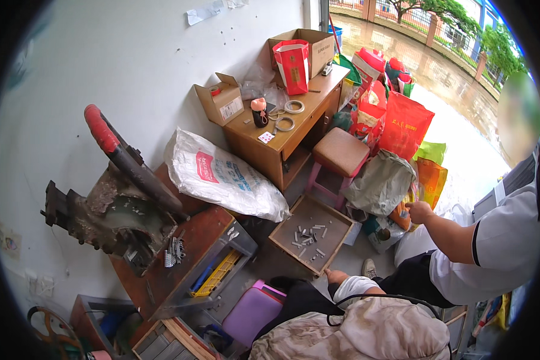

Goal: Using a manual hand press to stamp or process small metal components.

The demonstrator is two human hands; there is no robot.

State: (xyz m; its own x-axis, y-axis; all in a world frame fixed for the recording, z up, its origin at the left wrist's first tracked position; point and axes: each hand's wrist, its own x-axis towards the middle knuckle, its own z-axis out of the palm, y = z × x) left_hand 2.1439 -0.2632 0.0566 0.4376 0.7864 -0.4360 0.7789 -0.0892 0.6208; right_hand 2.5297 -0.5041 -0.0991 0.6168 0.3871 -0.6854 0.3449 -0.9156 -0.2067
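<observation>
My right hand (337, 276), in a whitish sleeve, is at the near corner of a shallow wooden tray (277, 242). Its thumb or finger lies along the rim, and the other fingers are mostly hidden. In the tray lie several small pale metal-looking pieces (308, 237), some long and thin, some short. My left hand does not show. My dark trouser leg (303, 307) and beige patterned garment (354, 330) fill the lower middle. Another person's hand (420, 212) is held out at the right, near the bags, with one finger extended.
A heavy cutting machine (123, 207) with a red-wrapped handle stands on a worn wooden cabinet (207, 228) at left. Behind the tray are a white sack (222, 177), a desk (252, 141), and a brown-topped stool (342, 151). Red bags (405, 123) crowd the right. A purple seat (255, 312) stands close by.
</observation>
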